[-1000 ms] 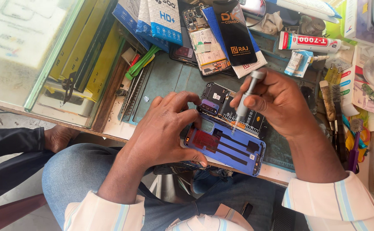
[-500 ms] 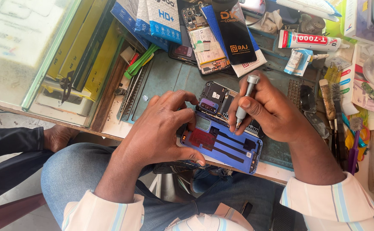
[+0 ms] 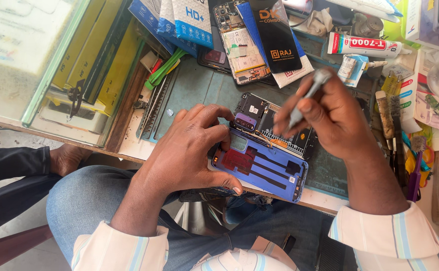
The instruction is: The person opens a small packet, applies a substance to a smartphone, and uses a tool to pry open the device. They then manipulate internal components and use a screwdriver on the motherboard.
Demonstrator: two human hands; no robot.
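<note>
The left hand (image 3: pixel 189 150) clasps the blue back cover (image 3: pixel 259 165), lifting off the opened phone (image 3: pixel 275 125) at the bench edge; the right hand (image 3: pixel 330 120) pinches 1 blurred screwdriver (image 3: pixel 307 98), seemingly.

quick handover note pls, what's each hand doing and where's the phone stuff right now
Left hand: fingers curled over the blue back cover, pinning it at the bench's near edge.
Right hand: grips a grey screwdriver, tip raised just above the opened phone.
Opened phone lies on the green mat, circuit board exposed, partly under the cover.
Done: back cover is off the phone.
Left: cover not refitted; whether any screws remain cannot be told.
Another opened phone and a glue tube sit behind.
</note>
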